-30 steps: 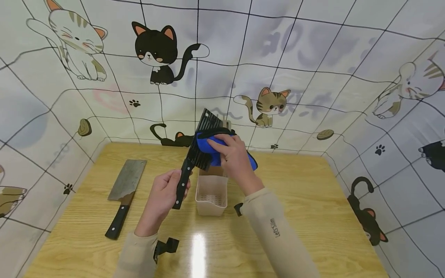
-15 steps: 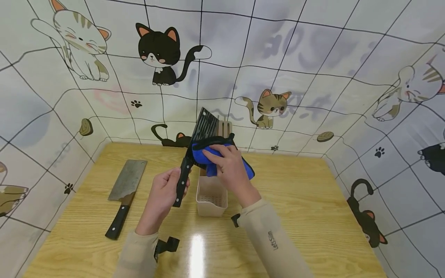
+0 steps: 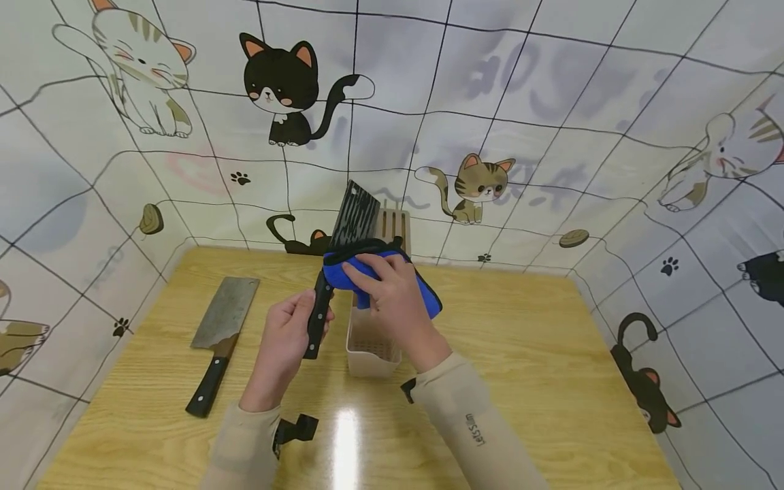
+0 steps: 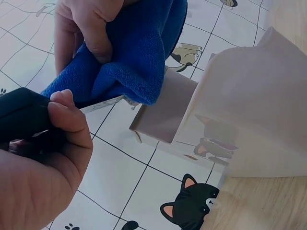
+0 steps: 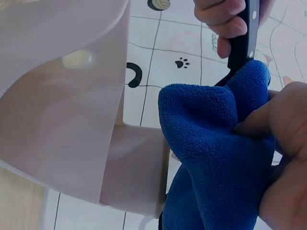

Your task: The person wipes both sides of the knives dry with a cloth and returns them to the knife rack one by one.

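Observation:
In the head view my left hand [image 3: 283, 347] grips the black riveted handle of a kitchen cleaver [image 3: 357, 214], raised with its blade tilted up. Dark streaks mark the exposed upper blade. My right hand [image 3: 395, 292] holds a blue cloth [image 3: 338, 273] with black edging against the lower blade, close to the handle; the cloth hides that part. Seen from the right wrist, thumb and fingers pinch the fuzzy cloth [image 5: 206, 143] just below the handle [image 5: 248, 33]. The left wrist view shows curled left fingers [image 4: 69, 120] round the handle.
A second cleaver [image 3: 226, 313] with a worn blade lies on the wooden table [image 3: 502, 381] at the left. Behind and below the hands stands a beige plastic holder [image 3: 372, 366] with a slotted back part [image 3: 401, 228]. Cat-patterned sheeting [image 3: 392, 82] surrounds the table.
My right hand and the cloth have slid down the blade toward the handle, to the left and nearer me. More of the upper blade and the holder's slotted back show now.

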`<state>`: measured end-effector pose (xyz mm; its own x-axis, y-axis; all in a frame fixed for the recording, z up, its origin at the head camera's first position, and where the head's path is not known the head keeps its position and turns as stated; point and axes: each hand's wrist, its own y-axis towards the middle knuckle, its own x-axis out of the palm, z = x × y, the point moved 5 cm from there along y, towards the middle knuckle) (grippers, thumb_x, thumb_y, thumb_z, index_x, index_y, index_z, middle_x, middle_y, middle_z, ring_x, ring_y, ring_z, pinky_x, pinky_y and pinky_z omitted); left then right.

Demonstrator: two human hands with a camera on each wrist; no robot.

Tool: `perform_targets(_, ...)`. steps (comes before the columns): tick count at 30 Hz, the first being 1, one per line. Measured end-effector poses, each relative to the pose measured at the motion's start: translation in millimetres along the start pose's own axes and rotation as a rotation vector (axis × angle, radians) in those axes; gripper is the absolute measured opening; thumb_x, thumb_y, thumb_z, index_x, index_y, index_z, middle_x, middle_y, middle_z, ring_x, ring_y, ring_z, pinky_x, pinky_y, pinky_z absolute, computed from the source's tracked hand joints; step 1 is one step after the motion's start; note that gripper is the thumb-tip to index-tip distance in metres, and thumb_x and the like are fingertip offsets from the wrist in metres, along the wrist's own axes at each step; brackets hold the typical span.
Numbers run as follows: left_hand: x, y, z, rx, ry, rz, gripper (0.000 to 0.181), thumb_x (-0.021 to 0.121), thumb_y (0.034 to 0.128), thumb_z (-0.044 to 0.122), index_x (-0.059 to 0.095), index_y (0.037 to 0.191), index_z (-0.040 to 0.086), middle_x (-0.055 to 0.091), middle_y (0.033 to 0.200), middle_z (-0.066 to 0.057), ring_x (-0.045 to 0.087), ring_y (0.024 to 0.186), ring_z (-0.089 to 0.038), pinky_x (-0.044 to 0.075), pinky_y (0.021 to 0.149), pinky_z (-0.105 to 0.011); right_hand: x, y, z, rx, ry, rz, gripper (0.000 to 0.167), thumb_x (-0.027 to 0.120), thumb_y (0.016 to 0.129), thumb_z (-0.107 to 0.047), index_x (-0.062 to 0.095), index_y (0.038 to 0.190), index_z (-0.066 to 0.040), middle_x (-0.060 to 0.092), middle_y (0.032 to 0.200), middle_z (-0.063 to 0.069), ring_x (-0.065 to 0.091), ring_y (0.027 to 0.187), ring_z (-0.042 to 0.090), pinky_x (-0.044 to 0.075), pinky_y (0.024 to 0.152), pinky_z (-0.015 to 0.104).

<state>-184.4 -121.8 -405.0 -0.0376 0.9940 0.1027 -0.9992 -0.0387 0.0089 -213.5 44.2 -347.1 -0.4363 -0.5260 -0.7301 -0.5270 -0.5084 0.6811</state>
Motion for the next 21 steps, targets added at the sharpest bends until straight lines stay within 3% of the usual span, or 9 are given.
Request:
perform_targets(10,-2.1,0.1,-0.9,-0.006,-0.036,0.013,0.045,0.037,0.1141,0.028,0.062,0.114,-0.009,0.064,0.085,-0.011,0.058,0.069,-0.017,0.051,0.06,-0.025,0.1,-2.8,-15.7,-0.104,-0.14,-0.032,0.052,0.082,0.084,-0.003,0.074,0.13,-0.025,0.067,0.134,0.007,0.061,0.106,0.033,0.052,0.079,0.045)
perform_targets(21,-4.1,0.8,-1.4,-0.003,-0.049,0.062,0.046,0.033,0.1145,0.027,0.061,0.111,-0.01,0.063,0.083,-0.008,0.057,0.069,-0.016,0.052,0.063,-0.027,-8.2,-5.9,-29.6,-0.199,-0.184,-0.045,0.053,0.073,0.085,0.005,0.075,0.127,-0.027,0.067,0.132,0.005,0.061,0.107,0.034,0.049,0.075,0.045)
